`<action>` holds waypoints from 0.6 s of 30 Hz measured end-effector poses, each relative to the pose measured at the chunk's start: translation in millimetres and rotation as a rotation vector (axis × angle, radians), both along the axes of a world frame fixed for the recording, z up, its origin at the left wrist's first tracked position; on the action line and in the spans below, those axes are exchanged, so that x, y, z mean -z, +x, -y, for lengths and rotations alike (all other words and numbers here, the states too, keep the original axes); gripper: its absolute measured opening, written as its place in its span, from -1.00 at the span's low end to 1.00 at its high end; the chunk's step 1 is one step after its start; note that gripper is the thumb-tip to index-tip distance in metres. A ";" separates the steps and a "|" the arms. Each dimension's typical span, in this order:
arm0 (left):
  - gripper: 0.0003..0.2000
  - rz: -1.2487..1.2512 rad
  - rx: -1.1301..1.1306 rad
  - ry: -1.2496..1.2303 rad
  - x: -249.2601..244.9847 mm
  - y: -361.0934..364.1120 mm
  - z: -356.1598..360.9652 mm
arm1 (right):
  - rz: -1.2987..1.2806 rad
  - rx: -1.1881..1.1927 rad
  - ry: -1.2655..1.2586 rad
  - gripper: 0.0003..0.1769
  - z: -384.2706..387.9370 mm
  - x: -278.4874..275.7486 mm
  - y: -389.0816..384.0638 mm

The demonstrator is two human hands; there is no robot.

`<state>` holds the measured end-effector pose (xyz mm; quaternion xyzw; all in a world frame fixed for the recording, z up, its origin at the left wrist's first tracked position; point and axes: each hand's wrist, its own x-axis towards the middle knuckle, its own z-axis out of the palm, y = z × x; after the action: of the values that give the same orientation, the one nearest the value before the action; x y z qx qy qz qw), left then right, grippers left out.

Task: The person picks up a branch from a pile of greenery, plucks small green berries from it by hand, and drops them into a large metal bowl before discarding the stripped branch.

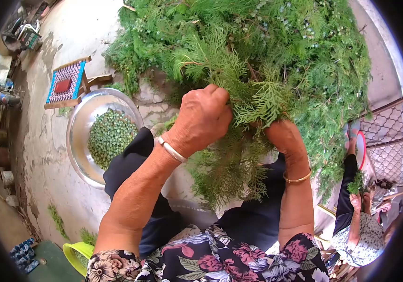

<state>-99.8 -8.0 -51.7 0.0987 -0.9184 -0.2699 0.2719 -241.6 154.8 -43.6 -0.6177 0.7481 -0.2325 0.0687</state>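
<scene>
Left hand (203,117) clutches flat, feathery sprigs (257,101)

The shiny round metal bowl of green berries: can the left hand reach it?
Probably yes: the round metal bowl sits close on that side with nothing between, though the left hand is busy gripping a green feathery sprig.

bright even daylight | soft shadows | sharp centre | strong fisheye bend | black vignette at corners
</scene>
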 end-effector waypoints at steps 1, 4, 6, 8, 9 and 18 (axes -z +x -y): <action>-0.86 -0.090 0.014 0.111 1.6 -1.5 1.6 | -0.319 -0.153 -0.120 -0.64 2.0 0.2 -0.1; -0.91 -0.124 -0.026 0.534 -13.7 3.4 3.3 | 0.301 0.194 0.148 -0.64 5.2 -16.6 8.7; -0.90 -0.084 -0.024 1.144 -35.3 13.3 10.6 | -0.166 0.058 0.170 -0.67 -10.8 10.6 -10.9; -0.88 -0.259 0.015 1.347 -31.2 17.9 31.6 | -0.638 -0.085 0.185 -0.68 -9.9 9.7 -15.9; -0.85 -0.438 0.055 1.542 -28.4 21.8 44.1 | 0.039 0.215 0.146 -0.67 -1.9 -5.0 -9.0; -0.87 -0.580 -0.358 1.409 -19.8 163.0 151.0 | 1.613 0.505 -0.531 -0.61 16.7 -17.2 -14.8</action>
<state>63.2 -159.0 -31.9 0.3203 -0.3930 -0.7561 0.4139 -256.4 138.1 -26.4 -0.0776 0.5071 -0.7715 0.3763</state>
